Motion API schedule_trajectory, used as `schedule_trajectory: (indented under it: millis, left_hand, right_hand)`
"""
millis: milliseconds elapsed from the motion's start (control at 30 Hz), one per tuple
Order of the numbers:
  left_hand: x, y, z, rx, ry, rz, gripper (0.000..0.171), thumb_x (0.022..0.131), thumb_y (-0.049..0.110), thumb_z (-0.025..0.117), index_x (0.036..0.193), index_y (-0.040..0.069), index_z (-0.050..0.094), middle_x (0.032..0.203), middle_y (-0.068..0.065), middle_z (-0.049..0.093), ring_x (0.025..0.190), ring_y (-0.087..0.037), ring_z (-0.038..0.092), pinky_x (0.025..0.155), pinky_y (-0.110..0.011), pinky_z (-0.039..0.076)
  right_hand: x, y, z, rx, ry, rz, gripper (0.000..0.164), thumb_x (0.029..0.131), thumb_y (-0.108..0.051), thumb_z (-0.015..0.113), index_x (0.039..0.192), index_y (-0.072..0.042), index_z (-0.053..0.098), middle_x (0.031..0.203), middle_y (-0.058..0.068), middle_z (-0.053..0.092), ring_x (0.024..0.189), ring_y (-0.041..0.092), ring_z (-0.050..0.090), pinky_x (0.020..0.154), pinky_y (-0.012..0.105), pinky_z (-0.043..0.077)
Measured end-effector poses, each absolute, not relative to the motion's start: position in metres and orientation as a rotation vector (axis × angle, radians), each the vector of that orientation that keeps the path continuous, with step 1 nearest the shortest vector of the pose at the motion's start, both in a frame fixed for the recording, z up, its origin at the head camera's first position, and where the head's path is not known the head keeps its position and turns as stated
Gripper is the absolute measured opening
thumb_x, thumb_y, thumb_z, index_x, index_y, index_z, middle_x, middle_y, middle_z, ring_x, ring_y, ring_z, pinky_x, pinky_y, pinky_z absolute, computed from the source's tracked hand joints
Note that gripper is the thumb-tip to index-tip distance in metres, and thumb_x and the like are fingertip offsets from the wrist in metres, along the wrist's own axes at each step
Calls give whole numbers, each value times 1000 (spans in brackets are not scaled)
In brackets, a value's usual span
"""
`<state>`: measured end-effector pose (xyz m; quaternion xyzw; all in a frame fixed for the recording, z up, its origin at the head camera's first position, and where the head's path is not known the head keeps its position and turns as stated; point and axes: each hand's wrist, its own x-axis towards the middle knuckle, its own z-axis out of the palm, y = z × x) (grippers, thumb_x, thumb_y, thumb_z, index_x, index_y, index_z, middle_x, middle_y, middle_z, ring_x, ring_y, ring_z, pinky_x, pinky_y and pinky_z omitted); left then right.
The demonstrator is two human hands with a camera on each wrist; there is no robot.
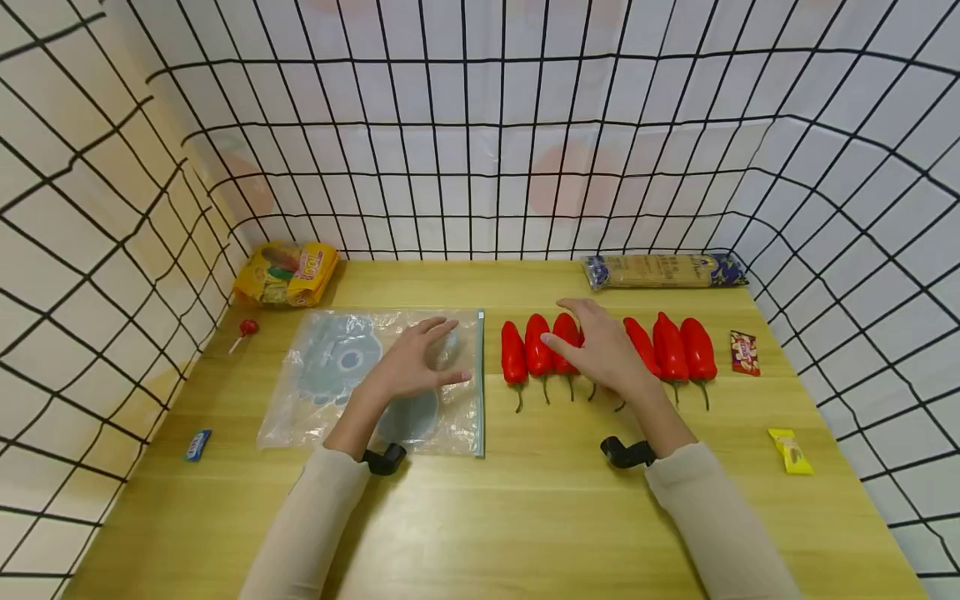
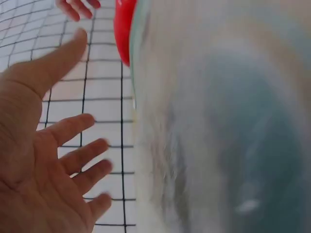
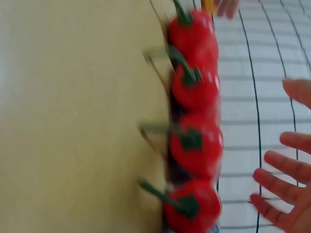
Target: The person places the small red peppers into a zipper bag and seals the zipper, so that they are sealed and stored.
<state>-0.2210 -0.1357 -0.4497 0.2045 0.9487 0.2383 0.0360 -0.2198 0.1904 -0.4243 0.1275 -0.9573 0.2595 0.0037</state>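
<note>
My left hand (image 1: 412,364) hovers over a clear zip bag (image 1: 300,417) printed with blue shapes, its fingers spread and holding nothing. The bag lies flat, its blue-green zip edge on the right. Above a row of several red chili peppers (image 1: 514,358) is my right hand (image 1: 602,346), fingers loosely extended, hiding the middle of the row. In the right wrist view, green-stemmed peppers (image 3: 197,145) line up beside the right hand (image 3: 286,189), which is apart from them. The left wrist view shows the left hand (image 2: 53,160) with fingers parted near the blurred bag (image 2: 204,121).
A yellow snack packet (image 1: 287,275) lies at the back left, with a red lollipop (image 1: 248,327) and a small blue candy (image 1: 197,446) nearer. Noodles in a long pack (image 1: 663,271) lie back right; red (image 1: 744,352) and yellow wrappers (image 1: 790,452) lie at right. Black wire mesh (image 1: 480,150) surrounds the table.
</note>
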Motion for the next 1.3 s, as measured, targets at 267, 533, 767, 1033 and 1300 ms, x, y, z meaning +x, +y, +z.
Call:
schedule_trajectory:
  millis: [267, 533, 767, 1033, 1300]
  left_hand:
    - [-207, -128, -466, 692, 2788, 892, 62, 79, 42, 80, 132, 14, 61, 135, -11, 55, 122, -31, 54, 104, -47, 44]
    - [-206, -126, -483, 632, 2833, 1055, 27, 76, 27, 84, 99, 12, 78, 107, -3, 65, 100, -21, 62, 89, -36, 52]
    - [-209, -132, -493, 659, 2853, 1155, 8, 81, 21, 80, 76, 16, 75, 82, 5, 69, 77, -10, 60, 71, -28, 51]
    - [-212, -142, -481, 704, 2738, 1249, 5, 92, 25, 68, 88, 23, 66, 86, 11, 68, 83, -6, 64, 78, -25, 55]
    - [-212, -162, -430, 765, 2816, 1366, 14, 95, 28, 63, 107, 21, 65, 91, 6, 68, 83, -10, 65, 82, -30, 56]
  right_hand:
    - [-189, 165, -442, 539, -2781, 1164, 46, 90, -37, 68, 126, -10, 59, 104, 1, 65, 90, 18, 61, 78, 35, 54]
    - [-168, 143, -462, 624, -2811, 1409, 28, 91, -28, 69, 113, -11, 66, 91, -6, 69, 78, 12, 63, 71, 25, 54]
    - [-160, 126, -471, 796, -2886, 1465, 27, 96, -24, 61, 119, -9, 65, 110, -2, 70, 98, 9, 65, 87, 29, 54]
    - [-153, 115, -472, 1093, -3005, 1205, 36, 103, -20, 45, 139, -16, 51, 141, -2, 53, 134, 15, 46, 112, 40, 38]
    - [-150, 113, -469, 1157, -3047, 940, 40, 103, -27, 46, 141, -13, 50, 146, 1, 49, 139, 18, 40, 115, 41, 33]
